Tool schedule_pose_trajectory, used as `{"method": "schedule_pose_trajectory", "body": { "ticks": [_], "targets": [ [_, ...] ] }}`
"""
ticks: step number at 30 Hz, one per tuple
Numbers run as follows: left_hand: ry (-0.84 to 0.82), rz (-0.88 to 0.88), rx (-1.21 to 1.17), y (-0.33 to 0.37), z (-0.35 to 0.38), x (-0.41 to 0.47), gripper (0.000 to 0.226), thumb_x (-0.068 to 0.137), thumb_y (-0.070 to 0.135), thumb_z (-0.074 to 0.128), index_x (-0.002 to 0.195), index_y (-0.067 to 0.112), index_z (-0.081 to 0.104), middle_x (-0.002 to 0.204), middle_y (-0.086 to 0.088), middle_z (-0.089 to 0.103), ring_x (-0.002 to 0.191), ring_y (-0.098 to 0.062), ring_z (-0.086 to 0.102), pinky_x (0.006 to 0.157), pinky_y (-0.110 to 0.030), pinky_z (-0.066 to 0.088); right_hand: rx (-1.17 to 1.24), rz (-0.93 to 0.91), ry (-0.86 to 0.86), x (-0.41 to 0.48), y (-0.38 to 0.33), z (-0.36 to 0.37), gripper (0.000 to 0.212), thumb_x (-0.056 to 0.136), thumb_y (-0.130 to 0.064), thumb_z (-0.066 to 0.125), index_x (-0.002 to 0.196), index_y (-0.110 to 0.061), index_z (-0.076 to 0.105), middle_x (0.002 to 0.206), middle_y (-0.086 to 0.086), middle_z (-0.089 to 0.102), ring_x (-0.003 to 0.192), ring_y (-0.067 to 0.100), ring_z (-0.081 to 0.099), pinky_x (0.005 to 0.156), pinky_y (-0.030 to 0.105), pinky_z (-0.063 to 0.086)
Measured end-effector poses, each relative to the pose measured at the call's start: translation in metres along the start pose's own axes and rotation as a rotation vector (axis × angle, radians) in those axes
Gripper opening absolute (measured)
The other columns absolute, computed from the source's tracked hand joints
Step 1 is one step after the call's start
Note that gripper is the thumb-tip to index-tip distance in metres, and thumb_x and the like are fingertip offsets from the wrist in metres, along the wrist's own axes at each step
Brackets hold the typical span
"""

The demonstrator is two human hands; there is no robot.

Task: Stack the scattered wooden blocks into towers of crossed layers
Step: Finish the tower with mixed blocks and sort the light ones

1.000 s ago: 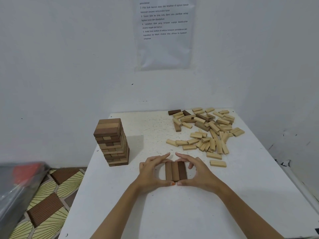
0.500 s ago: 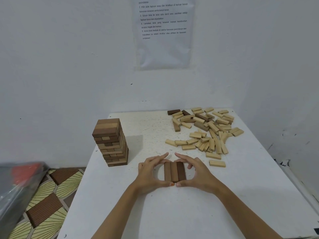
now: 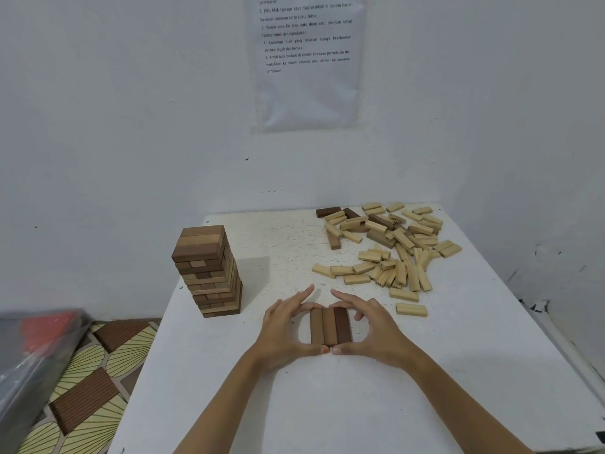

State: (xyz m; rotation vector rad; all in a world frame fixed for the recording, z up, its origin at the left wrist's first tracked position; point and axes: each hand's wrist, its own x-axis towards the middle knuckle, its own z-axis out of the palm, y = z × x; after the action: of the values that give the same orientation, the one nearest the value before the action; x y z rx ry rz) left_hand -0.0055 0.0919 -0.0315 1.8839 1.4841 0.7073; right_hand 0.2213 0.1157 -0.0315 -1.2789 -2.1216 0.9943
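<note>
Three brown wooden blocks point(image 3: 330, 326) lie side by side as one flat layer on the white table point(image 3: 327, 404). My left hand point(image 3: 283, 330) cups the layer's left side and my right hand point(image 3: 373, 329) cups its right side; thumbs meet at the near end, fingers curve around the far end. A finished tower of crossed layers point(image 3: 208, 268) stands at the table's left edge. A scattered pile of loose blocks point(image 3: 389, 247), mostly pale with a few dark ones, covers the far right of the table.
One pale block point(image 3: 411, 309) lies alone just right of my right hand. The table sits in a white wall corner with a printed sheet point(image 3: 307, 60) taped above. A patterned floor point(image 3: 82, 388) and a grey plastic-covered object point(image 3: 29, 348) are at lower left.
Both hands stay around the three-block layer; the index fingers have spread slightly apart at the far end. The layer has not visibly moved.
</note>
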Motion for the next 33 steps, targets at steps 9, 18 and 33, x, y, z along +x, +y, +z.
{"method": "schedule_pose_trajectory", "body": {
  "ticks": [9, 18, 33],
  "targets": [
    [-0.006, -0.001, 0.024, 0.004, -0.003, -0.002, 0.101, 0.065, 0.049, 0.085, 0.147, 0.042, 0.026, 0.125, 0.047, 0.039, 0.125, 0.032, 0.006, 0.111, -0.019, 0.003, -0.014, 0.027, 0.014, -0.002, -0.003, -0.001, 0.097, 0.055, -0.056, 0.087, 0.136, -0.06, 0.034, 0.109, -0.035, 0.049, 0.096, 0.0, 0.041, 0.083, 0.016, 0.035],
    [0.027, 0.022, 0.033, 0.004, -0.002, -0.002, 0.099, 0.065, 0.05, 0.084, 0.145, 0.044, 0.025, 0.122, 0.06, 0.031, 0.127, 0.029, 0.009, 0.107, -0.009, -0.002, -0.009, 0.01, -0.032, 0.0, -0.003, -0.003, 0.103, 0.057, -0.058, 0.086, 0.139, -0.062, 0.024, 0.124, -0.042, 0.046, 0.097, 0.001, 0.04, 0.088, 0.02, 0.035],
    [0.003, -0.02, 0.001, 0.016, -0.005, -0.006, 0.095, 0.065, 0.038, 0.087, 0.139, 0.046, 0.028, 0.12, 0.048, 0.026, 0.107, 0.044, -0.005, 0.109, -0.02, 0.005, 0.081, 0.033, -0.073, 0.0, 0.005, -0.011, 0.095, 0.068, -0.031, 0.085, 0.139, -0.058, 0.028, 0.127, -0.03, 0.052, 0.103, 0.005, 0.045, 0.085, 0.017, 0.034]
  ]
}}
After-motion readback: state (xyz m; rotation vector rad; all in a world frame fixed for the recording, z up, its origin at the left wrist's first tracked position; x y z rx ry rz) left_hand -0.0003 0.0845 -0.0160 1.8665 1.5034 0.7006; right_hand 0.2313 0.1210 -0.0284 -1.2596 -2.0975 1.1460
